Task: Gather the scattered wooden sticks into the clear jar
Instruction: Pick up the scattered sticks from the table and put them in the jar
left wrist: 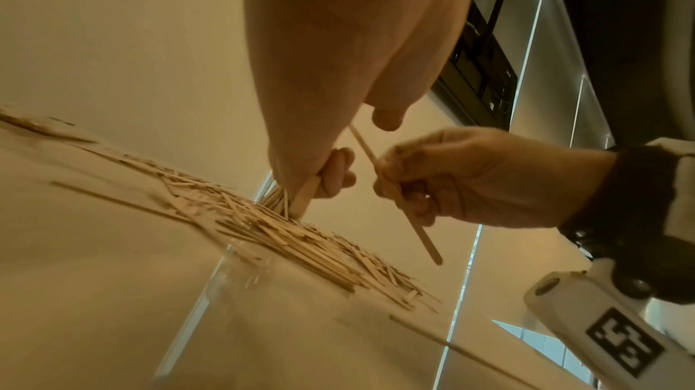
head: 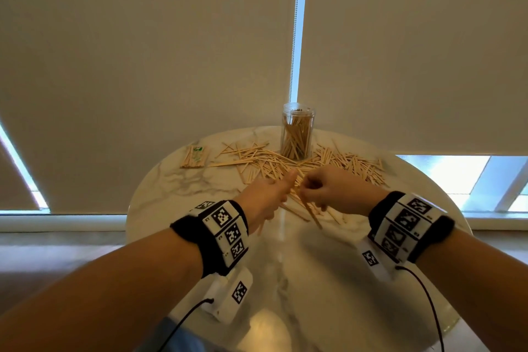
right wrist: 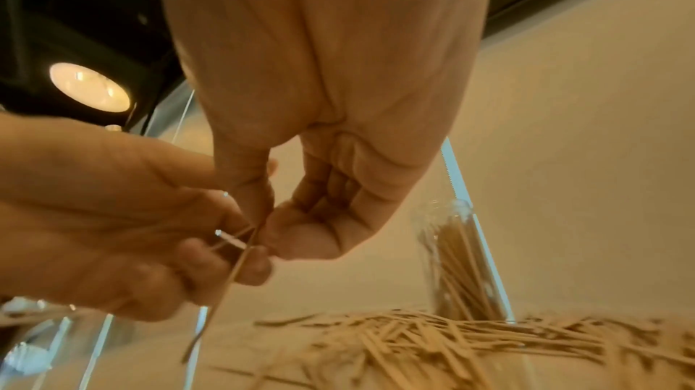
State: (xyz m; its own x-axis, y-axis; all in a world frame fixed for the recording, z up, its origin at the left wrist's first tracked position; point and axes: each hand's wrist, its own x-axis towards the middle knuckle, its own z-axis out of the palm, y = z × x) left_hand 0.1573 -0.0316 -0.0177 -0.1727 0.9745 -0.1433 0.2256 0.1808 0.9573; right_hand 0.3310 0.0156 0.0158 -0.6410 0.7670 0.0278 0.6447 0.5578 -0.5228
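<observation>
Loose wooden sticks (head: 288, 161) lie scattered in a broad heap across the far half of a round marble table (head: 177, 183), spreading left and right around the foot of the clear jar (head: 297, 131). The jar stands upright at the far edge of the table, in the middle, open at the top and already packed with sticks that lean at mixed angles inside it. The heap touches the jar's base on its near side.

Just near of the heap, both hands meet over the middle of the table. The right hand (head: 333, 190) has its fingers curled round a single stick (left wrist: 398, 197), which runs slantwise through the fist with its lower end pointing toward the near side. The left hand (head: 267, 197) has its fingers curled round a small bundle of sticks (left wrist: 306, 196), whose ends splay out below the fist and reach down to the heap. In the right wrist view the thumb and fingertips of the two hands are touching around thin sticks, though the blur hides exactly which finger presses what.

Far left on the table, well apart from the heap, lies a small wrapped packet of sticks (head: 194, 156) with a green mark on it. Each wrist carries a black band with black-and-white markers (head: 225, 230) and a white camera unit (head: 228, 294) with a thin black cable. Beyond the table hang pale roller blinds (head: 143, 51).
</observation>
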